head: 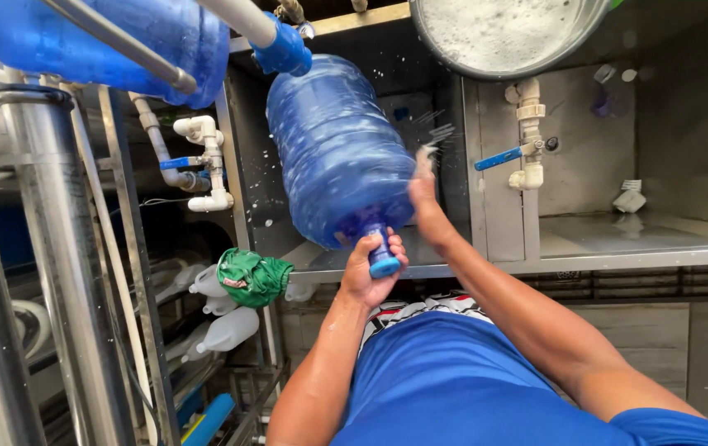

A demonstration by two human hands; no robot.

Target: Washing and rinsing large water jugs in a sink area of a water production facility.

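A large blue translucent water jug (333, 149) is tilted with its neck pointing down toward me. My left hand (370, 268) is closed around the jug's neck near its blue mouth. My right hand (422, 186) is blurred against the jug's right side and seems to hold a scrubbing tool I cannot make out. Water drops and foam fly around the jug. My blue shirt fills the bottom of the view.
A steel basin (507, 37) of foamy water sits above right. A steel counter (643, 248) runs under the jug. White pipes with blue-handled valves (503, 157) stand right and left. A green cloth (252, 277), steel columns (48, 248) and another blue jug (106, 41) are left.
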